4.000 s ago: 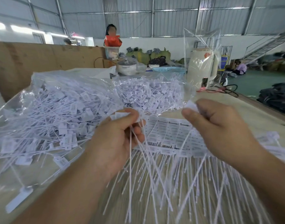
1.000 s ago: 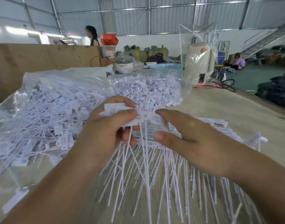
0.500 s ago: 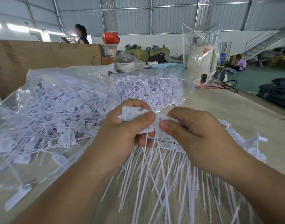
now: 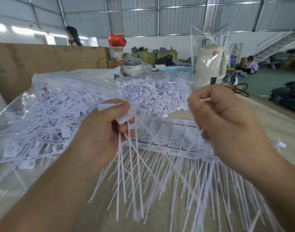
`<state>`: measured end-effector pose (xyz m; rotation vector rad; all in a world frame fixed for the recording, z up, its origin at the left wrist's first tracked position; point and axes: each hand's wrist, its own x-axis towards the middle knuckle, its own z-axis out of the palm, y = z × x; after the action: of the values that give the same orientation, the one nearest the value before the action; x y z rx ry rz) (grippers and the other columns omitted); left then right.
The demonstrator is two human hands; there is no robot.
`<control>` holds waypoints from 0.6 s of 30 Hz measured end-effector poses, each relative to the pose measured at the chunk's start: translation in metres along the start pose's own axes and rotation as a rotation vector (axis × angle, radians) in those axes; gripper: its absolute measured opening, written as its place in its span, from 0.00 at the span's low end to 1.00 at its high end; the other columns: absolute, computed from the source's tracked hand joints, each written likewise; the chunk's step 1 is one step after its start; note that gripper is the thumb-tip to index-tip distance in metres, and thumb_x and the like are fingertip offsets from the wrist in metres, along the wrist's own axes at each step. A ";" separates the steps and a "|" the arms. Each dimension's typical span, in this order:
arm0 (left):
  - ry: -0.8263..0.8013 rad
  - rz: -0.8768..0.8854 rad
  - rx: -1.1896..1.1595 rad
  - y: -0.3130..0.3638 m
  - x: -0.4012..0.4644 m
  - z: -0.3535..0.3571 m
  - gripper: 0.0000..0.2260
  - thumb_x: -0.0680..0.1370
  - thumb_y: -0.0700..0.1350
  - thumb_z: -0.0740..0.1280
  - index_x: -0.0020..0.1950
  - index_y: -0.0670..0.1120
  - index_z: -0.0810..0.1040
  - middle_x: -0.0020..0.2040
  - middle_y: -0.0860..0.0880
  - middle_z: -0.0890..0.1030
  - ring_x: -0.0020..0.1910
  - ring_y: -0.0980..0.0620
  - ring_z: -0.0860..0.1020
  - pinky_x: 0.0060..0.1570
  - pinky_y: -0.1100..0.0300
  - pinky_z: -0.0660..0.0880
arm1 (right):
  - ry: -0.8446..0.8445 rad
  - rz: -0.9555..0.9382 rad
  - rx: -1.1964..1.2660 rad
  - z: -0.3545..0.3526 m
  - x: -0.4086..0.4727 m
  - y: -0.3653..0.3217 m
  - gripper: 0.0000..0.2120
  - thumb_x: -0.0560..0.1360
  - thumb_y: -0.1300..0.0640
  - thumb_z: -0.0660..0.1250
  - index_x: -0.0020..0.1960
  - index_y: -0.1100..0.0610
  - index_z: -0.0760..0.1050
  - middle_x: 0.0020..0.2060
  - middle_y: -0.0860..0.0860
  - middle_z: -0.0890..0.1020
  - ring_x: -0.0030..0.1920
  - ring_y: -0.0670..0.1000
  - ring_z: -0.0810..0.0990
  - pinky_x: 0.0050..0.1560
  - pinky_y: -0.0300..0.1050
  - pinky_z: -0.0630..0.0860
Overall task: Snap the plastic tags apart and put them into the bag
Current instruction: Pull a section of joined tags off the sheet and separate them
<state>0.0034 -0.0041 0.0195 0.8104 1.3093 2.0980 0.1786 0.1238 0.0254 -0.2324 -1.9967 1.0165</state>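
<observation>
Several loose tags [image 4: 126, 118] are pinched in the left hand [image 4: 99, 131], stems hanging; a thin white piece — blurred — is gripped by the right hand [image 4: 227, 121]. Behind, the joined strip [image 4: 173, 136] lies on the desk [image 4: 280, 131]; farther left, the filled clear bag [image 4: 51, 114].

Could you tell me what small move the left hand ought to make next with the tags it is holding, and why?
Probably carry them left and drop them into the clear bag. The left hand grips a small bunch of separated tags, their tails hanging free of the joined strip, and the bag of loose tags lies just beside it. The right hand pinches something thin and white.
</observation>
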 end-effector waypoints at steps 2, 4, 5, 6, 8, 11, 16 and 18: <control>-0.154 0.004 0.122 -0.006 -0.009 0.010 0.04 0.71 0.41 0.70 0.35 0.47 0.80 0.25 0.48 0.75 0.19 0.56 0.70 0.20 0.63 0.71 | -0.215 -0.004 -0.027 0.007 -0.005 0.005 0.15 0.74 0.37 0.60 0.58 0.40 0.68 0.26 0.45 0.71 0.24 0.44 0.67 0.24 0.42 0.67; -0.279 -0.002 0.185 -0.013 -0.016 0.022 0.04 0.69 0.41 0.73 0.36 0.50 0.82 0.26 0.48 0.77 0.19 0.55 0.70 0.21 0.62 0.71 | -0.335 -0.081 -0.108 0.013 -0.008 0.011 0.20 0.76 0.39 0.60 0.66 0.37 0.60 0.31 0.43 0.76 0.26 0.42 0.71 0.25 0.37 0.67; -0.304 -0.020 0.194 -0.016 -0.018 0.025 0.04 0.69 0.42 0.72 0.36 0.50 0.82 0.26 0.48 0.77 0.19 0.54 0.70 0.22 0.61 0.72 | -0.357 -0.116 -0.157 0.015 -0.009 0.013 0.23 0.76 0.40 0.60 0.68 0.36 0.56 0.35 0.41 0.77 0.28 0.42 0.74 0.27 0.35 0.68; -0.304 -0.042 0.197 -0.018 -0.019 0.027 0.03 0.69 0.44 0.72 0.36 0.51 0.82 0.26 0.47 0.77 0.19 0.54 0.70 0.22 0.61 0.72 | -0.367 -0.140 -0.191 0.017 -0.009 0.015 0.25 0.77 0.41 0.61 0.70 0.36 0.53 0.39 0.39 0.78 0.31 0.42 0.76 0.30 0.34 0.69; -0.286 -0.077 0.198 -0.019 -0.020 0.028 0.03 0.69 0.44 0.71 0.35 0.51 0.82 0.26 0.46 0.76 0.18 0.53 0.69 0.23 0.60 0.72 | -0.360 -0.140 -0.213 0.018 -0.010 0.018 0.28 0.76 0.40 0.61 0.71 0.35 0.50 0.43 0.41 0.76 0.34 0.44 0.78 0.34 0.38 0.73; -0.304 -0.127 0.206 -0.018 -0.020 0.028 0.03 0.69 0.44 0.70 0.35 0.49 0.81 0.27 0.43 0.75 0.19 0.52 0.69 0.23 0.60 0.72 | -0.347 -0.129 -0.228 0.019 -0.011 0.019 0.30 0.74 0.35 0.58 0.71 0.33 0.48 0.47 0.42 0.72 0.41 0.47 0.81 0.41 0.52 0.78; -0.364 -0.135 0.229 -0.017 -0.021 0.026 0.01 0.69 0.43 0.70 0.37 0.48 0.81 0.29 0.43 0.76 0.23 0.50 0.71 0.24 0.61 0.72 | -0.356 -0.153 -0.278 0.021 -0.010 0.024 0.31 0.75 0.36 0.59 0.74 0.43 0.54 0.54 0.35 0.68 0.48 0.35 0.75 0.47 0.29 0.69; -0.409 -0.131 0.230 -0.016 -0.022 0.025 0.02 0.69 0.43 0.71 0.37 0.50 0.83 0.31 0.46 0.78 0.26 0.52 0.74 0.24 0.62 0.72 | -0.360 -0.168 -0.294 0.022 -0.010 0.023 0.29 0.76 0.40 0.60 0.73 0.49 0.61 0.53 0.36 0.70 0.49 0.33 0.75 0.48 0.25 0.67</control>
<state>0.0383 0.0016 0.0087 1.1466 1.3440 1.5909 0.1631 0.1210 -0.0045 -0.0365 -2.4478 0.6901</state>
